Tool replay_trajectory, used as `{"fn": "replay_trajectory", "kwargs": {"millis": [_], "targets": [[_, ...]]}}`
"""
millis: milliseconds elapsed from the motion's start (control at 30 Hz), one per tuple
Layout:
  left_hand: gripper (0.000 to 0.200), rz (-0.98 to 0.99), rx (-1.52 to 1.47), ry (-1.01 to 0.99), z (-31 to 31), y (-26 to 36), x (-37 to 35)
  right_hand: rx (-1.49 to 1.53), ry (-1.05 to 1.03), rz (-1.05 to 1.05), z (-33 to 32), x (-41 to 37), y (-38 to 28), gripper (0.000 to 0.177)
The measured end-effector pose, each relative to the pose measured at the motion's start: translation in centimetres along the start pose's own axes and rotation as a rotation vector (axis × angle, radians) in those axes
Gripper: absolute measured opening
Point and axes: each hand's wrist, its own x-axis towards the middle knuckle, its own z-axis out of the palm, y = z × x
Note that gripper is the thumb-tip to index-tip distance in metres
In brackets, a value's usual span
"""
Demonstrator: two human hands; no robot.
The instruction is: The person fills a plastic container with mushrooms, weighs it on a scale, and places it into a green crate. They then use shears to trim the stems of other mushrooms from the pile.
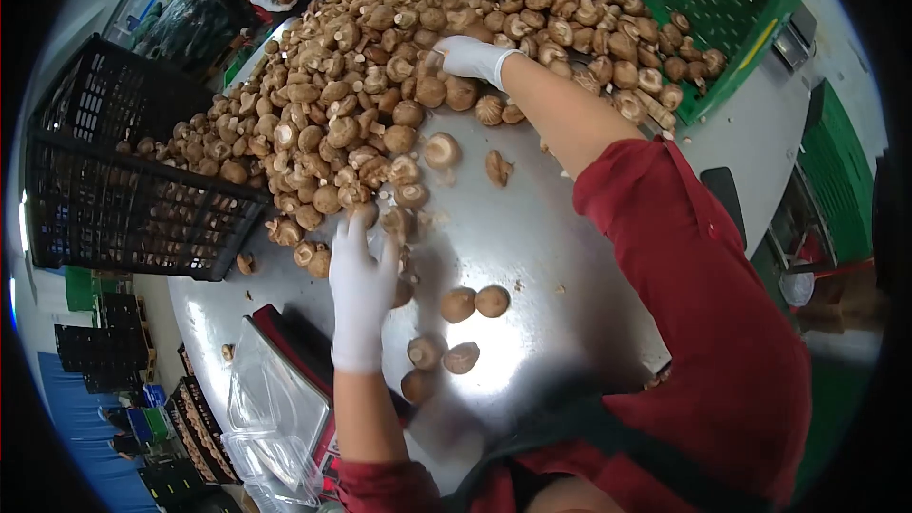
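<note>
A big heap of brown mushrooms (332, 104) covers the far part of the metal table (532, 228). My left hand (363, 290), in a white glove, reaches to the near edge of the heap with its fingers apart, and mushrooms lie beside it. My right hand (475, 59), gloved too, touches the heap farther back; its fingertips are partly hidden among the mushrooms. Two mushrooms (475, 303) sit together in the middle, with several more just nearer to me.
A black crate (142, 199) with mushrooms lies tipped at the left. A green crate (746, 66) stands at the back right. Clear plastic trays (271, 465) and a red scale (328, 456) are at the near left. Another person's gloved hand (271, 1) is beyond the heap.
</note>
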Motion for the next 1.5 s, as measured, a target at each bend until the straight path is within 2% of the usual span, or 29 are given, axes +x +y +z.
{"fn": "replay_trajectory", "kwargs": {"millis": [67, 133, 167, 200, 267, 300, 333, 367, 467, 500, 533, 633, 767, 867, 900, 933, 967, 1000, 1067, 1100, 1133, 1167, 1200, 1233, 1267, 1333, 1367, 1467, 1500], "targets": [[0.051, 0.096, 0.152, 0.097, 3.0, -2.7, 5.5, 0.195, -0.074, 0.034, -0.9, -0.9, -0.5, 0.041], [0.063, -0.008, 0.348, 0.059, 5.1, -4.9, 10.0, 0.297, -0.107, 0.077, -1.0, -1.5, -0.6, 0.039], [0.064, 0.013, 0.300, 0.048, 6.8, -6.1, 11.3, 0.370, -0.163, 0.105, -1.9, -3.2, -1.7, 0.040], [0.065, 0.022, 0.257, 0.041, 7.9, -6.9, 12.2, 0.384, -0.164, 0.028, -1.5, -3.3, -0.6, 0.042], [0.054, -0.154, 0.242, -0.154, 7.6, -3.5, 13.6, 0.416, -0.170, -0.127, -0.5, -3.8, 1.5, 0.050], [0.046, -0.127, 0.073, -0.070, 8.5, -4.3, 13.7, 0.368, -0.212, -0.276, -1.1, -3.0, 2.9, 0.049], [0.046, -0.102, -0.009, 0.039, 8.0, -3.3, 13.6, 0.479, -0.241, -0.055, -1.7, -3.3, 0.7, 0.045], [0.046, -0.192, -0.051, -0.119, 6.8, -2.8, 13.8, 0.804, -0.351, -0.272, -1.7, -2.3, 3.1, 0.043], [0.064, -0.202, -0.006, -0.013, 8.0, -5.0, 14.5, 0.591, -0.417, -0.204, -0.5, -0.8, 1.9, 0.043], [0.076, -0.242, 0.010, -0.014, 9.6, -6.2, 14.6, 0.544, -0.455, -0.201, 0.7, 0.0, 1.5, 0.042], [0.090, -0.273, -0.030, 0.092, 12.1, -7.6, 14.6, 0.512, -0.484, -0.206, 1.5, 0.7, 1.4, 0.042], [0.101, -0.315, -0.047, 0.033, 11.5, -7.8, 13.0, 0.440, -0.542, -0.195, 2.5, 0.8, -0.2, 0.042], [0.103, -0.335, -0.118, -0.036, 11.7, -7.6, 10.1, 0.409, -0.585, -0.215, 3.1, 0.7, -1.8, 0.042], [0.095, -0.259, -0.378, 0.003, 9.5, -6.1, 6.0, 0.431, -0.628, -0.234, 3.2, -0.6, -2.1, 0.042], [0.089, -0.102, -0.430, 0.179, 11.9, -6.8, 5.4, 0.441, -0.651, -0.236, 3.2, -2.1, -2.9, 0.043], [0.084, -0.192, -0.519, -0.041, 4.0, -2.4, 2.6, 0.457, -0.678, -0.249, 3.6, -3.4, -3.9, 0.043], [0.080, -0.164, -0.643, -0.025, 2.9, -1.0, 1.4, 0.449, -0.681, -0.280, 3.3, -4.7, -4.5, 0.043], [0.075, -0.088, -0.641, -0.008, 3.4, -1.2, 0.7, 0.348, -0.599, -0.258, 2.4, -9.0, -8.2, 0.046], [0.069, -0.015, -0.454, -0.004, 4.4, -1.7, -0.4, 0.055, -0.615, -0.442, 4.1, -9.3, -7.6, 0.044], [0.072, -0.035, -0.537, -0.037, 5.8, -2.6, -1.3, 0.162, -0.554, -0.540, 4.6, -11.2, -7.9, 0.037], [0.074, 0.023, -0.449, -0.006, 5.0, -1.6, -2.4, 0.095, -0.507, -0.342, 3.8, -14.0, -9.9, 0.031], [0.075, 0.005, -0.301, -0.059, 4.3, -1.1, -3.4, 0.011, -0.536, -0.272, 3.5, -15.5, -10.6, 0.027], [0.075, 0.059, -0.249, 0.011, 4.4, -0.4, -4.5, 0.276, -0.571, -0.004, 2.0, -18.9, -12.0, 0.030], [0.076, -0.020, -0.228, -0.043, 4.1, 0.4, -5.8, 0.281, -0.544, -0.014, 1.7, -20.1, -11.6, 0.035], [0.071, -0.146, -0.213, -0.146, 3.1, 2.0, -6.8, 0.310, -0.517, -0.128, 1.8, -20.9, -10.1, 0.036], [0.065, 0.116, 0.072, -0.085, 3.1, 1.7, -8.9, 0.419, -0.532, 0.047, 0.7, -23.8, -10.3, 0.038], [0.060, 0.126, 0.121, -0.067, 3.0, 2.0, -9.7, 0.496, -0.484, -0.074, 0.3, -25.5, -9.8, 0.042], [0.052, 0.135, 0.179, -0.026, 2.5, 2.8, -11.7, 0.693, -0.330, -0.181, 0.8, -29.4, -6.8, 0.044], [0.051, 0.129, 0.195, -0.025, 2.5, 2.8, -12.3, 0.732, -0.270, -0.143, -0.4, -31.5, -7.7, 0.043]]}}
